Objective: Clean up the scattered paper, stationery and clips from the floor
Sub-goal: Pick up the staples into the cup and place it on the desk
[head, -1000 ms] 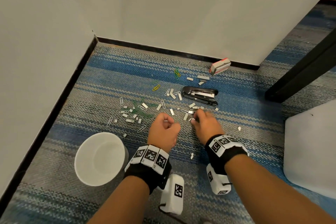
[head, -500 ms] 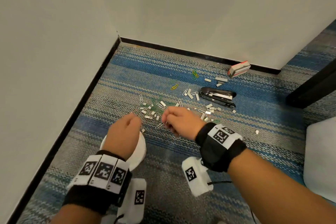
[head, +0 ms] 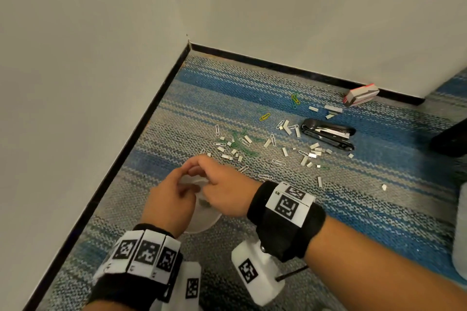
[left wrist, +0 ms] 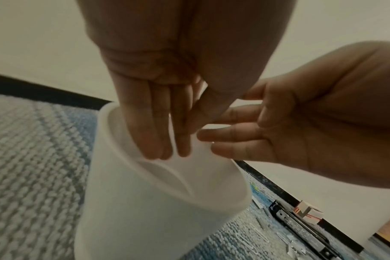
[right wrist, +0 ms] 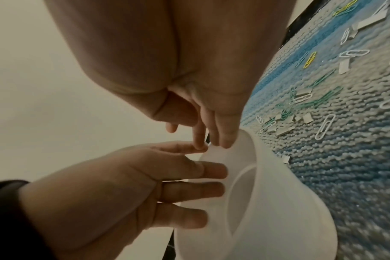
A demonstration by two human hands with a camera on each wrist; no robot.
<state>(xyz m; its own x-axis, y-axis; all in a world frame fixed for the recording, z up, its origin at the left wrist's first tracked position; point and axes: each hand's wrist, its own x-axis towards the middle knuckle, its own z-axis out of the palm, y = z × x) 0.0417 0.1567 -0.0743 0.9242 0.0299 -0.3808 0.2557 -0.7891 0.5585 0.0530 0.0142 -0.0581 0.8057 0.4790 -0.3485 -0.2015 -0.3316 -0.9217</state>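
Note:
A white cup stands on the striped carpet near the wall corner. My left hand and right hand meet over its mouth. In the left wrist view the left hand's fingers point straight down into the cup, and the right hand reaches in from the right with straight fingers. The right wrist view shows the same over the cup; neither hand visibly holds anything. Several paper clips and staple strips lie scattered beyond, beside a black stapler and a staple box.
Two pale walls with black skirting close the corner at the left and back. A dark furniture leg stands at the right. A white object sits at the right edge. Bare carpet lies in front of the cup.
Both hands have moved left from the staples near the stapler to the cup. Their curled fingers have straightened over its mouth.

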